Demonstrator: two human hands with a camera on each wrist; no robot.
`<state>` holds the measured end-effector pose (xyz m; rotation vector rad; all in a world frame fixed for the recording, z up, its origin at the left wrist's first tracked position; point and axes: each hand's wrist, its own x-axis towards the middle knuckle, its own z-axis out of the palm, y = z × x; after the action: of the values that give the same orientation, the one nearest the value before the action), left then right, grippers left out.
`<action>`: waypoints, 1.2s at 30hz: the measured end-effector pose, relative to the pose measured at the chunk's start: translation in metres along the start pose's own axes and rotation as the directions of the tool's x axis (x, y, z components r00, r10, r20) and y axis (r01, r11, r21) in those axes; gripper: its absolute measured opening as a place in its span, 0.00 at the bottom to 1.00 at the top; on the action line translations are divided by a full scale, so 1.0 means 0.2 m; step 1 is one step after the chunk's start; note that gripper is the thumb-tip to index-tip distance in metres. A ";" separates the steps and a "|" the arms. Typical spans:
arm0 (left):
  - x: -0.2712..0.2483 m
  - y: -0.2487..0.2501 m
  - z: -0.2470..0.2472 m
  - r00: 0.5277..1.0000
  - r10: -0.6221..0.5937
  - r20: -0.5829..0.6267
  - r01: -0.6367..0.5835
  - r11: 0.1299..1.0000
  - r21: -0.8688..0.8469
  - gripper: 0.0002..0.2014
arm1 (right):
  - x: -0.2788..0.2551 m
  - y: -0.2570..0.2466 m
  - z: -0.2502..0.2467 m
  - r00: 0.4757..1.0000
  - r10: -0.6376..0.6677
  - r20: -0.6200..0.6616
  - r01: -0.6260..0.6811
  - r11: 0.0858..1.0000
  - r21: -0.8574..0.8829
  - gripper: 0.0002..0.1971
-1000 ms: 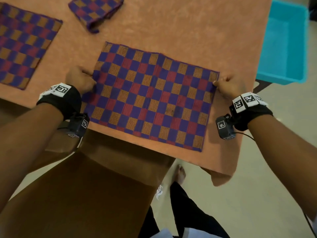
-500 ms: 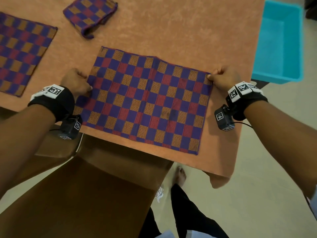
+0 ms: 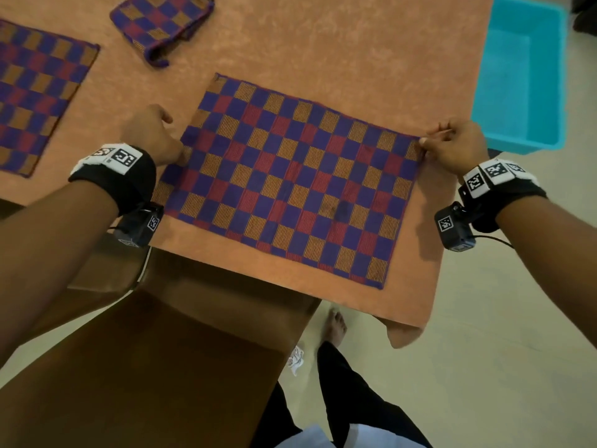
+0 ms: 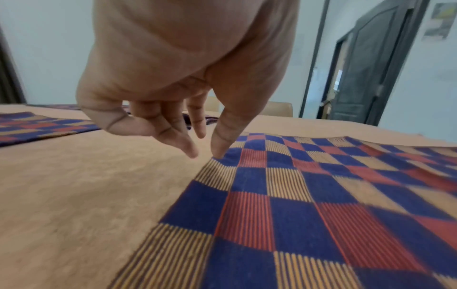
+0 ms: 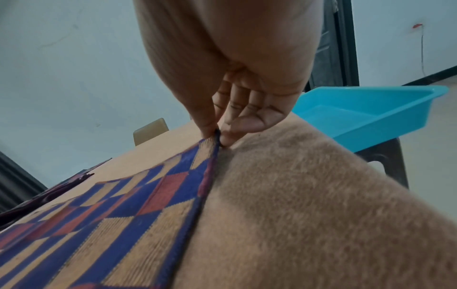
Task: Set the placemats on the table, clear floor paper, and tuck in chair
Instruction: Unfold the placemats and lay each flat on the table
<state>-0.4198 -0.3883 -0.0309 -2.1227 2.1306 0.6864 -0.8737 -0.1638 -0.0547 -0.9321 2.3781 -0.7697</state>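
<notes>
We see left hand [image 4: 178, 68] over the tan tablecloth [image 4: 86, 195], thumb tip on the checkered placemat [image 4: 309, 205] left edge, fingers [image 4: 181, 139] loose just beside it. Second placemat [image 4: 37, 125] far left.

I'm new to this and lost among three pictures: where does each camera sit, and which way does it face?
Head: on the head, looking down at the table; left hand, right hand, legs, a bare foot show.
Left wrist: under that wrist, looking along the fingers across the table toward a door; thumb tip touches the placemat edge.
Right wrist: under that wrist, looking along the hand pinching the placemat's corner.
Shared: all show the placemat; head and right wrist share the blue bin.
</notes>
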 end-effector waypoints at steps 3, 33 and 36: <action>-0.12 0.03 0.05 0.967 0.245 -0.073 -0.233 0.962 0.141 0.30 | -0.04 0.01 0.03 1.000 0.002 0.000 -0.002 0.998 0.057 0.19; -1.46 0.77 0.91 0.446 0.874 0.192 -0.885 0.398 0.240 0.10 | -0.15 0.14 0.03 0.997 -0.020 0.078 0.002 0.973 0.230 0.07; -1.47 0.80 0.94 0.486 0.838 0.247 -0.870 0.440 0.221 0.08 | -0.16 0.19 0.02 0.988 -0.065 0.137 0.042 0.985 0.170 0.07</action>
<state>-0.6085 -0.0550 -0.0566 -0.6634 2.9294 0.3836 -0.8666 -0.1186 -0.0745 -0.9512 2.1380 -0.8772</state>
